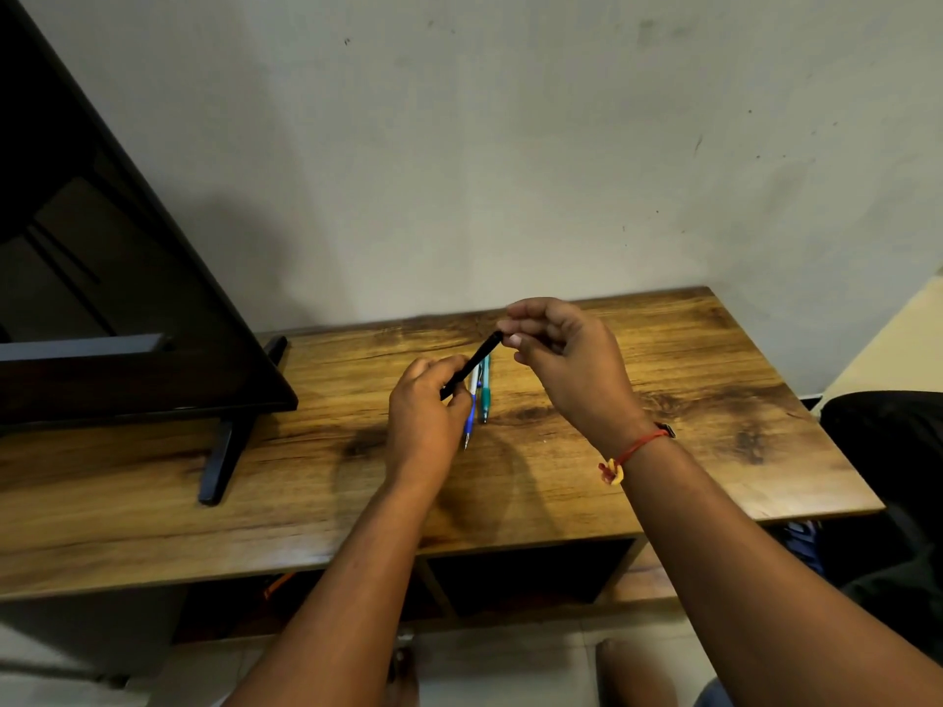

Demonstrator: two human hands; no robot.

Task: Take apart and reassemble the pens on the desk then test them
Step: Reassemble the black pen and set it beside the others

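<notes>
A black pen (474,362) is held slanted above the wooden desk (663,400). My left hand (426,415) grips its lower end. My right hand (566,359) pinches its upper end between thumb and fingertips. Under the black pen lie two more pens side by side: a white and blue pen (470,410) and a teal pen (485,395), both with tips pointing toward me. My left hand hides part of the white and blue pen.
A dark TV (102,278) on black feet (224,451) stands at the desk's left. The wall runs right behind the desk. Open shelves (525,574) sit under the top. A dark chair (888,482) is at the right.
</notes>
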